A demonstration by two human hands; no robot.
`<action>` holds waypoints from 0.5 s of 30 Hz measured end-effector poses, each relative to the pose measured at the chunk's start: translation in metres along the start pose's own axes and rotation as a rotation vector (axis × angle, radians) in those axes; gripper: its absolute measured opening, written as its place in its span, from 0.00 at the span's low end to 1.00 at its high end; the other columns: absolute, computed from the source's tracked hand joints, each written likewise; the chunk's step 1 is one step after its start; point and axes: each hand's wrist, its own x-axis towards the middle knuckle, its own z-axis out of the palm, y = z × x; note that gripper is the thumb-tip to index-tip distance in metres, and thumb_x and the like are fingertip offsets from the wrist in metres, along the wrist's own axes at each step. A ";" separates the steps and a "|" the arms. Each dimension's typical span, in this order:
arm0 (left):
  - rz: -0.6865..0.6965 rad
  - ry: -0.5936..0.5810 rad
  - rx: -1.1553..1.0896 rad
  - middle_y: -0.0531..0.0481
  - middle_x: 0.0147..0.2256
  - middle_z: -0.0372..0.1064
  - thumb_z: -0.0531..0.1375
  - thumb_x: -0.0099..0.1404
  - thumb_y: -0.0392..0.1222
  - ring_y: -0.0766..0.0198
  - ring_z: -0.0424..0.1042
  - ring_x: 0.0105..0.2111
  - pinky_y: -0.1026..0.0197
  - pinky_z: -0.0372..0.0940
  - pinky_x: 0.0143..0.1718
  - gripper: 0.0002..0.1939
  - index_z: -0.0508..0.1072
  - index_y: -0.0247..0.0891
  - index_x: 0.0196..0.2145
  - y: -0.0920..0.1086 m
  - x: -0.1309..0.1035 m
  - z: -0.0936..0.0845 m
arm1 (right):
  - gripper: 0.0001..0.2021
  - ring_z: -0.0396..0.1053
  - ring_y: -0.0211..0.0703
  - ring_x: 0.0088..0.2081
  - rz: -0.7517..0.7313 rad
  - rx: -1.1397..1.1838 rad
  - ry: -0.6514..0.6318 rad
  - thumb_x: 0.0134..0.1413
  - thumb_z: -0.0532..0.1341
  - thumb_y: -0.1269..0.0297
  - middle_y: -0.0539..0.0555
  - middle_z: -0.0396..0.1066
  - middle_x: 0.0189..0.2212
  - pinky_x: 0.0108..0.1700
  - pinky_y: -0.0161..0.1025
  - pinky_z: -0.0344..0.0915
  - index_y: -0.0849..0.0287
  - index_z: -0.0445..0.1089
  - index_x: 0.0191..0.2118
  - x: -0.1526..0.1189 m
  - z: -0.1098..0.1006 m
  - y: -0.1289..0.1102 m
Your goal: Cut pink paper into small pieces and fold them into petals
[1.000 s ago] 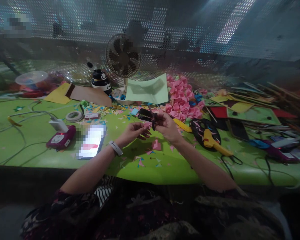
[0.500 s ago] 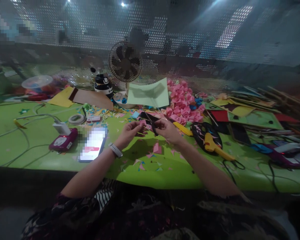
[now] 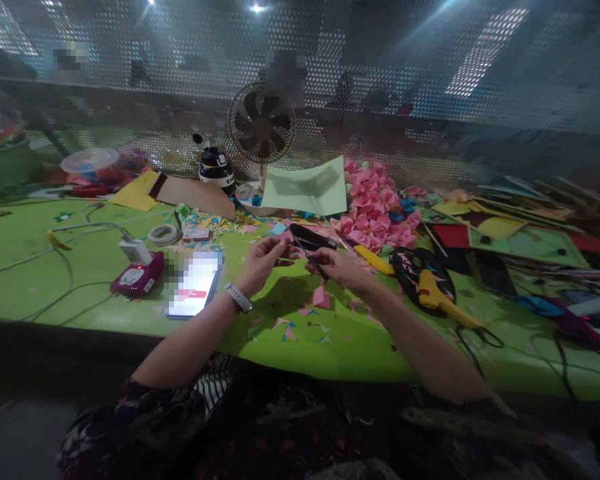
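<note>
My left hand (image 3: pixel 264 261), with a pale watch band at the wrist, pinches a small piece of pink paper (image 3: pixel 285 236) above the middle of the table. Closed around a pair of dark scissors (image 3: pixel 316 263) is my right hand (image 3: pixel 344 268), just to the right; the slim blades point up and left toward the paper. A gap shows between the two hands. Below them a folded pink paper piece (image 3: pixel 321 297) lies on the green tabletop (image 3: pixel 300 357) among small offcuts. Behind the scissors lies a long black object (image 3: pixel 314 236).
Pink paper flowers (image 3: pixel 375 207) are heaped at the back right, beside a light green sheet (image 3: pixel 305 190). A yellow glue gun (image 3: pixel 437 297) and yellow-handled cutter (image 3: pixel 375 259) lie right. A lit phone (image 3: pixel 195 285) and purple power adapter (image 3: pixel 137 277) sit left. A fan (image 3: pixel 263 123) stands behind.
The scissors have moved a little away from my left hand and tilted. The pink paper stays in my left fingers. The whole view has shifted slightly.
</note>
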 end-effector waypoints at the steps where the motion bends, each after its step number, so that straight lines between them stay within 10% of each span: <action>1: -0.002 0.001 -0.004 0.50 0.29 0.78 0.74 0.46 0.59 0.65 0.78 0.28 0.65 0.71 0.30 0.28 0.74 0.35 0.35 0.000 0.000 0.000 | 0.29 0.62 0.35 0.29 0.005 -0.010 -0.003 0.31 0.75 0.42 0.49 0.70 0.30 0.29 0.35 0.57 0.59 0.70 0.34 0.000 0.000 0.000; 15: -0.027 -0.034 -0.049 0.49 0.30 0.78 0.75 0.44 0.57 0.65 0.78 0.28 0.65 0.71 0.31 0.28 0.75 0.35 0.34 -0.003 0.001 -0.001 | 0.28 0.64 0.39 0.33 0.002 -0.100 -0.043 0.35 0.73 0.41 0.52 0.70 0.32 0.34 0.38 0.58 0.59 0.69 0.33 -0.004 -0.002 -0.007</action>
